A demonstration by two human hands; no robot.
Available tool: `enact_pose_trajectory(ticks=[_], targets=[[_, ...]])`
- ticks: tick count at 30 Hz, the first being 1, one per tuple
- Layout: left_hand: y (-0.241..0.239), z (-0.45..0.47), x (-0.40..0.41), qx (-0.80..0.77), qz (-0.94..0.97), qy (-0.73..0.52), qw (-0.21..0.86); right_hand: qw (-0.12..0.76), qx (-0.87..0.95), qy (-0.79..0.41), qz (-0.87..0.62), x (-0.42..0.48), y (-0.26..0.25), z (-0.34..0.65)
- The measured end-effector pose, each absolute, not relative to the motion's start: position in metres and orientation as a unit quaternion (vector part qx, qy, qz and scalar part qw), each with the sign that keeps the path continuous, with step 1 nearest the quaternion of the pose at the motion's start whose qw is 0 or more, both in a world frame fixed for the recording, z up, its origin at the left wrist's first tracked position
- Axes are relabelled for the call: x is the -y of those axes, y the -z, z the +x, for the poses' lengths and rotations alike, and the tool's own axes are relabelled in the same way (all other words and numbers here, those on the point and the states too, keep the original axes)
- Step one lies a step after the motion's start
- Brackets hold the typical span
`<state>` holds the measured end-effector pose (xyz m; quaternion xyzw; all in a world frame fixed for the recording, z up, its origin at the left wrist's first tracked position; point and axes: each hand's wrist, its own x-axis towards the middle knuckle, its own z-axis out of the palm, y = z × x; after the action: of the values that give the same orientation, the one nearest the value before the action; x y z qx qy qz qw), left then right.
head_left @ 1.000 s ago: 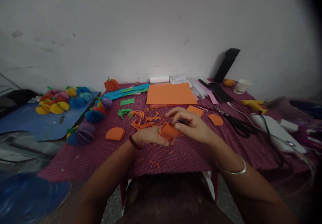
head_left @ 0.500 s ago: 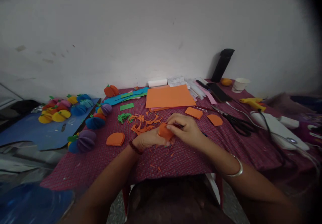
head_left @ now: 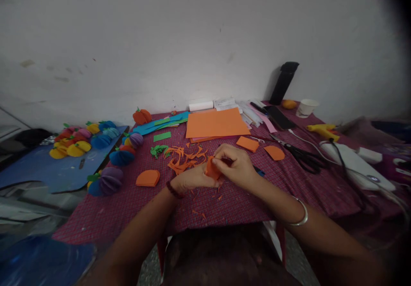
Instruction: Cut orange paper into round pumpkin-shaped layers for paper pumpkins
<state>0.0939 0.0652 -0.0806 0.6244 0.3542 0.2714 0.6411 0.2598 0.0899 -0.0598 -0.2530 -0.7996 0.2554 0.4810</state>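
Between my two hands, above the near middle of the table, is a small orange paper piece (head_left: 212, 169). My left hand (head_left: 194, 179) grips it from below and the left, fingers closed around it. The fingers of my right hand (head_left: 236, 166) pinch its upper right edge; their tips are partly hidden. Orange paper scraps (head_left: 183, 159) lie just beyond my left hand, beside curled green scraps (head_left: 158, 150). A stack of rounded orange pieces (head_left: 148, 177) rests to the left. Right of my hands are an orange rectangular stack (head_left: 247, 144) and another rounded orange piece (head_left: 274, 152).
Orange sheets (head_left: 218, 122) lie at the back. Black-handled scissors (head_left: 302, 157), a phone (head_left: 278, 118), a yellow glue gun (head_left: 323, 130), a white power strip (head_left: 356, 166) and a paper cup (head_left: 307, 108) are on the right. Paper pumpkins (head_left: 111, 180) stand at left, several on a blue board (head_left: 64, 177).
The orange piece has turned slightly and looks narrower, with its far edge lifted. My left fingers have shifted a little under it. My right hand stays almost in place.
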Motion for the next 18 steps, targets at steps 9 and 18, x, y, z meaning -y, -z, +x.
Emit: enact_pose_trajectory(ticks=[9, 18], targets=[[0.086, 0.092, -0.067, -0.335, 0.606, -0.253, 0.676, 0.432, 0.802, -0.298, -0.285, -0.092, 0.056, 0.263], [0.096, 0.089, -0.081, -0.372, 0.522, -0.387, 0.663, 0.398, 0.769, -0.358, -0.349, -0.11, 0.053, 0.271]])
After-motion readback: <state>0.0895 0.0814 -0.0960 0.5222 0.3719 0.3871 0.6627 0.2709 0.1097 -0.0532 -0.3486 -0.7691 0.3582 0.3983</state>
